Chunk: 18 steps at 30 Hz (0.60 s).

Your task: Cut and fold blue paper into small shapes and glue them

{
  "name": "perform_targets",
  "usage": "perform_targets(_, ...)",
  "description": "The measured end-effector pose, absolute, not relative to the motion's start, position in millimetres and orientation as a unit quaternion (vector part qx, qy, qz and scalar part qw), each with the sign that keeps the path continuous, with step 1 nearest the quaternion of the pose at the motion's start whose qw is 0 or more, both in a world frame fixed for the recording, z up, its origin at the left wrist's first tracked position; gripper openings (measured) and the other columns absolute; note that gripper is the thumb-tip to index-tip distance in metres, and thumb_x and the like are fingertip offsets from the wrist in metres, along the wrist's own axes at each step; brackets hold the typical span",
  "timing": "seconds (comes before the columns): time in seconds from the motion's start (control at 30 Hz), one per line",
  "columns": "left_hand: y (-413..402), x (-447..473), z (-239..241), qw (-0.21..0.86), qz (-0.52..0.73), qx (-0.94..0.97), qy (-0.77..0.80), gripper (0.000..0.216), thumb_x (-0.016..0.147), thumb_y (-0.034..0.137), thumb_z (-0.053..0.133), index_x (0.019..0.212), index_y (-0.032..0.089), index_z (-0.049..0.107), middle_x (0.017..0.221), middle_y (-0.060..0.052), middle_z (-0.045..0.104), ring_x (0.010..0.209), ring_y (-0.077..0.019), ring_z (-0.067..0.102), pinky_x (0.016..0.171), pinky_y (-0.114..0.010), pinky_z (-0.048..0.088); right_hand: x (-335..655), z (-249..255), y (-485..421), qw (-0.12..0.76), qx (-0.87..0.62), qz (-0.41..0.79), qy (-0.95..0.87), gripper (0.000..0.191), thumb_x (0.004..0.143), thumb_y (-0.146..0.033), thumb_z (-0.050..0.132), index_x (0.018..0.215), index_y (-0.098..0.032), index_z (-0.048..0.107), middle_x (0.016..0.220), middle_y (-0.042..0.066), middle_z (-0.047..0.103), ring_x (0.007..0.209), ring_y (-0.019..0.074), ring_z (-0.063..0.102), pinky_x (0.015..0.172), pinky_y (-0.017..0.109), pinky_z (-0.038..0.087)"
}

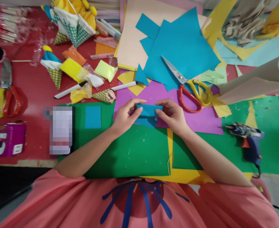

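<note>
Between my two hands is a small blue paper strip (149,110), pinched at both ends. My left hand (127,116) grips its left end between thumb and fingers, and my right hand (172,115) grips the right end the same way. Just below the strip shows another bit of blue paper (147,122); I cannot tell whether it is joined to it. Purple paper (196,123) lies under the hands, beside a green sheet (130,152). Scissors (183,80) with red and yellow handles rest partly open beyond my right hand. A blue rectangle of paper (93,117) lies left of my left hand.
Large blue paper (182,47) covers pale sheets at the back. A hot glue gun (251,142) is at the right, near a rolled sheet (260,77). At left are more scissors (6,91), a purple box (7,139), a blurred-out item (61,129) and paper cones (54,72).
</note>
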State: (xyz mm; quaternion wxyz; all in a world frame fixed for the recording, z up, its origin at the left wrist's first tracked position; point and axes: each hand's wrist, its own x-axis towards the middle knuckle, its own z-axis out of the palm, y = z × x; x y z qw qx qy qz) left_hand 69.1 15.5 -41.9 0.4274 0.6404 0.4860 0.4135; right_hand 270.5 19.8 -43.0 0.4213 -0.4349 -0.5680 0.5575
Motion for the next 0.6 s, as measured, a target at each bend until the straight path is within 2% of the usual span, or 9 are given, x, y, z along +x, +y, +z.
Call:
perform_targets(0.13, 15.8, 69.2, -43.5, 0.452, 0.411, 0.621, 0.491, 0.027, 0.088, 0.037, 0.058, 0.108, 0.019, 0.06, 0.086, -0.003, 0.068, 0.073, -0.0106, 0.064, 0.061, -0.018, 0.049, 270.4, -42.5, 20.2, 0.42, -0.437, 0.561, -0.564, 0.023, 0.08, -0.037, 0.068, 0.097, -0.022, 0.061, 0.083, 0.0, 0.062, 0.06, 0.0099, 0.058, 0.054, 0.025, 0.056)
perform_targets(0.6, 16.7, 70.6, -37.2, 0.459, 0.417, 0.604, 0.501, 0.019, 0.086, 0.033, 0.06, 0.098, 0.019, 0.062, 0.072, 0.0, 0.064, 0.059, -0.0076, 0.058, 0.051, -0.016, 0.043, 270.9, -43.3, 20.1, 0.419, -0.436, 0.565, -0.561, 0.022, 0.082, -0.035, 0.066, 0.099, -0.023, 0.061, 0.079, 0.0, 0.062, 0.059, 0.0102, 0.058, 0.053, 0.025, 0.054)
